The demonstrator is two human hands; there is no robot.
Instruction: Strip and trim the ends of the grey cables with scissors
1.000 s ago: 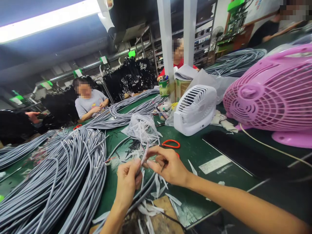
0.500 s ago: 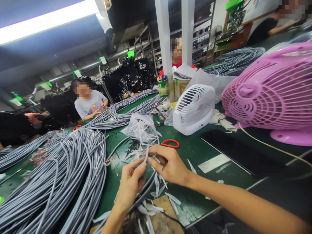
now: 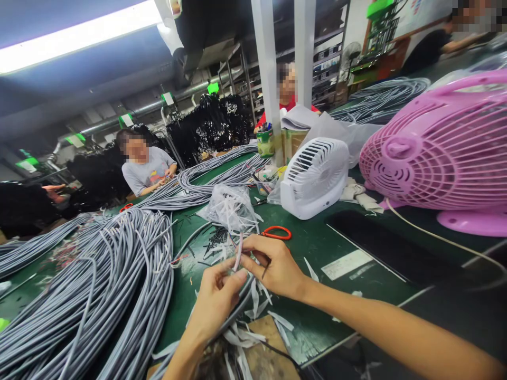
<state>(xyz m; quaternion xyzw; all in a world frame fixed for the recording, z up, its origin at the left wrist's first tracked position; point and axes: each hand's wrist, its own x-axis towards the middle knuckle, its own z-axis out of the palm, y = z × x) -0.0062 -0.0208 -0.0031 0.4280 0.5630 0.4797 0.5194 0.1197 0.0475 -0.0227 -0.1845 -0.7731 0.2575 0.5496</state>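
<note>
Pink fan, white fan, red scissors

1. The cable heap lies on the table, left of both hands.
2. The left hand and right hand pinch 1 cable end between them, in front of the bag.
3. The scissors lie just behind the right hand.
4. The small fan stands farther back, with the big fan to its right.

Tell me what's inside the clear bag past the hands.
The bag holds white strips, some spilling out at its near edge. Its crumpled folds hide whatever lies deeper.
</note>
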